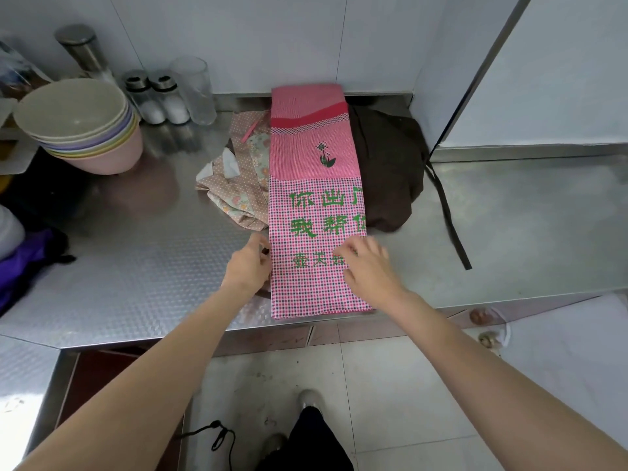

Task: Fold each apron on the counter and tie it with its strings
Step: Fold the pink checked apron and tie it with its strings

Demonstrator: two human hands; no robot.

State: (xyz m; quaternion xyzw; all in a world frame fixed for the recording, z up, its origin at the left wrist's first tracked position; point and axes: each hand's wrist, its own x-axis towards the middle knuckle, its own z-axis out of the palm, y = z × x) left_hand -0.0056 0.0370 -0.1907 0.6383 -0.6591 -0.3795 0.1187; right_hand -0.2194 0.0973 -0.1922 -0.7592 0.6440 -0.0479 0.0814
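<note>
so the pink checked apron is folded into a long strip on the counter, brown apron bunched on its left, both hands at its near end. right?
Not quite. In the head view the brown apron is bunched on the right of the pink checked apron; the one on its left is the beige floral apron. The rest holds: a long strip on the counter, left hand and right hand at its near end.

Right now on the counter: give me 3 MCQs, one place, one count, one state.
1. Where does the brown apron lie relative to the pink checked apron?
A. right of it
B. left of it
C. on the floor

2. How many salt shakers stand by the wall?
A. one
B. two
C. four

3. The pink checked apron is:
A. crumpled
B. hanging
C. folded into a long strip

Answers: 1 A, it shows past the right edge. 2 B, two lidded jars side by side. 3 C, a flat narrow strip under both hands.
</note>
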